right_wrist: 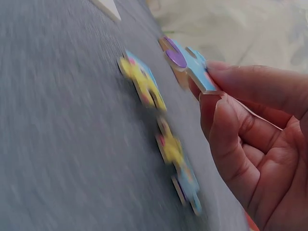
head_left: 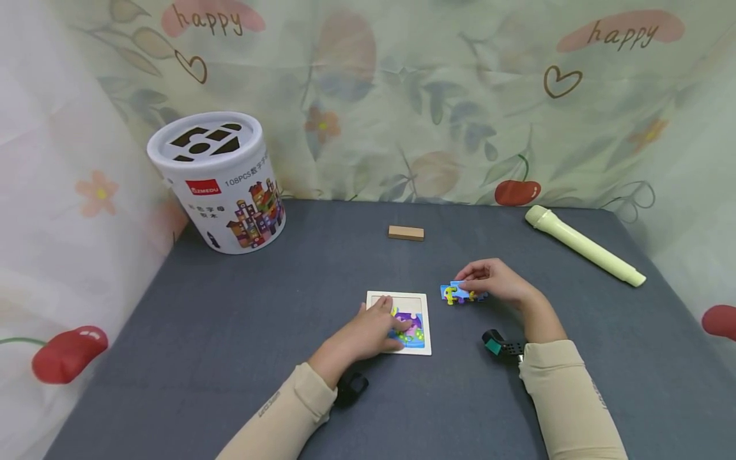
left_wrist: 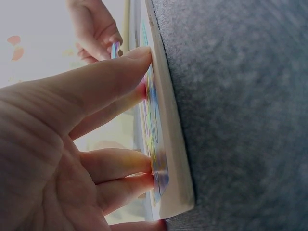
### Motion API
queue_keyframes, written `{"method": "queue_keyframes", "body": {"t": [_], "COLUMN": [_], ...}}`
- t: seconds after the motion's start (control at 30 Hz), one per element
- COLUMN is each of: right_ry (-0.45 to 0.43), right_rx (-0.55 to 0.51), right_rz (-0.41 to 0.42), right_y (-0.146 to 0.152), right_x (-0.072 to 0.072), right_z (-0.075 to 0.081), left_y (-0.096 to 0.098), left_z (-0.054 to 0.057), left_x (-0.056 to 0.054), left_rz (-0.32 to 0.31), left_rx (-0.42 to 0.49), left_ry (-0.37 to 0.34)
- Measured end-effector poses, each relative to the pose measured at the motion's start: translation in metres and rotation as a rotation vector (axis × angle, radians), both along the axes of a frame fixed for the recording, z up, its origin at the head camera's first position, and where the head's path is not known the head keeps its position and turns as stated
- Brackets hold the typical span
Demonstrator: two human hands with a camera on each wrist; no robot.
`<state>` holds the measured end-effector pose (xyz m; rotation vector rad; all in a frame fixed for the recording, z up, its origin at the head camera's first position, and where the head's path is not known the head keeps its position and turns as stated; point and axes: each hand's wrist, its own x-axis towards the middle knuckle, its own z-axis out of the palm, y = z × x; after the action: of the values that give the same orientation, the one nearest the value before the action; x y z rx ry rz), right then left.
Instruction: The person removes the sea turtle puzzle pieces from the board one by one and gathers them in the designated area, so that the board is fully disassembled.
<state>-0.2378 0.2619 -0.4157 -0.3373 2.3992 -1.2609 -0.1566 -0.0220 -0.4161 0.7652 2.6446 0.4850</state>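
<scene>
A small wooden puzzle tray [head_left: 427,326] lies on the table, its lower part filled with colourful jigsaw pieces [head_left: 415,335]. My left hand [head_left: 365,331] rests on it with fingers spread; in the left wrist view the fingertips [left_wrist: 139,161] touch the pieces and the tray's edge. To the right of the tray, my right hand [head_left: 496,280] pinches a blue and purple puzzle piece [right_wrist: 195,70] between thumb and fingers, above the table. Beneath it lie a yellow and blue puzzle piece [right_wrist: 142,82] and further yellow and blue pieces [right_wrist: 171,147], blurred in the right wrist view.
A wooden block [head_left: 406,233] lies behind the tray. At the back left stands a large white bucket [head_left: 230,191] with shaped holes in its lid. A pale yellow stick-like object [head_left: 586,246] lies at the back right. Patterned cloth [head_left: 356,128] hangs behind the dark table [head_left: 230,332].
</scene>
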Motion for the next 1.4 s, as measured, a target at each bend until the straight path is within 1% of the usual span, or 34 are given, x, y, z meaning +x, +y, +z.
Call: {"method": "queue_keyframes", "body": {"t": [0.37, 0.5, 0.63, 0.8, 1.0, 1.13, 1.27, 1.4], "right_ry": [-0.029, -0.037, -0.036, -0.056, -0.066, -0.062, -0.042, -0.013], "right_rx": [0.029, 0.028, 0.027, 0.027, 0.045, 0.08, 0.125, 0.162], "right_rz": [-0.04, -0.044, -0.047, -0.032, -0.02, -0.041, -0.043, -0.017], "right_y": [0.041, 0.053, 0.062, 0.072, 0.076, 0.073, 0.071, 0.068], "right_x": [0.001, 0.002, 0.001, -0.002, -0.002, -0.002, 0.0, 0.001], "right_z": [0.001, 0.002, 0.002, 0.0, -0.002, -0.003, -0.003, -0.003], "left_y": [0.0, -0.001, 0.0, 0.0, 0.0, 0.0, 0.0, -0.001], "left_z": [0.0, 0.0, -0.001, -0.001, 0.0, 0.0, 0.0, 0.0], "left_x": [0.0, 0.0, 0.0, 0.0, 0.0, 0.001, 0.001, 0.001], "left_rz": [-0.001, -0.001, 0.01, 0.012, -0.006, -0.004, 0.001, 0.006], "left_rx": [0.004, 0.002, 0.002, 0.0, 0.004, 0.011, 0.015, 0.016], "left_ry": [-0.009, -0.005, -0.019, -0.023, 0.001, -0.002, -0.007, -0.016]}}
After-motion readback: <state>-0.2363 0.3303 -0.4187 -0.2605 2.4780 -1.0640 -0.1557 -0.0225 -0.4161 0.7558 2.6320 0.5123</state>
